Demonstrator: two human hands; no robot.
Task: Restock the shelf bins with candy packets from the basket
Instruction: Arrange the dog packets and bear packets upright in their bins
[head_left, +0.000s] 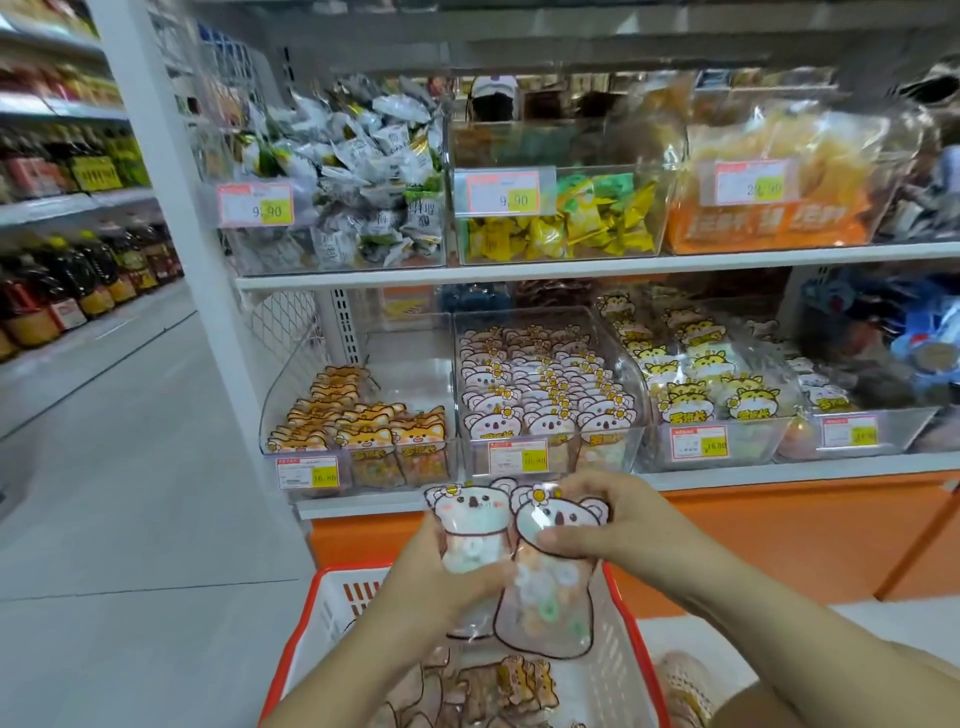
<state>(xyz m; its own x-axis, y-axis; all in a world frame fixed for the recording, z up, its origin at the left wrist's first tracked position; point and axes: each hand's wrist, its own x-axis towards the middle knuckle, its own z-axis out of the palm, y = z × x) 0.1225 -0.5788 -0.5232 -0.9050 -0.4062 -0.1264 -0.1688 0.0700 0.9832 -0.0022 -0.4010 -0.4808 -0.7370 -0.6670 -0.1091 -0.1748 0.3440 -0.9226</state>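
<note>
Over the basket (353, 570), left hand (441, 569) grips 1 koala packet (467, 522), right hand (615, 522) pinches a 2nd packet (550, 592); both upright, long axis vertical, edges overlapping. Koala bin (602, 457) lies straight ahead & up, mid lower shelf (753, 476); right hand looks nearer.

Only the arms of this person can be seen. The left hand (441, 566) and the right hand (608, 519) are bare, and so are the left forearm (353, 665) and right forearm (753, 613) down to the picture's bottom edge. A tan patch (810, 701) beneath the right forearm may be clothing; it is too blurred to tell.
</note>
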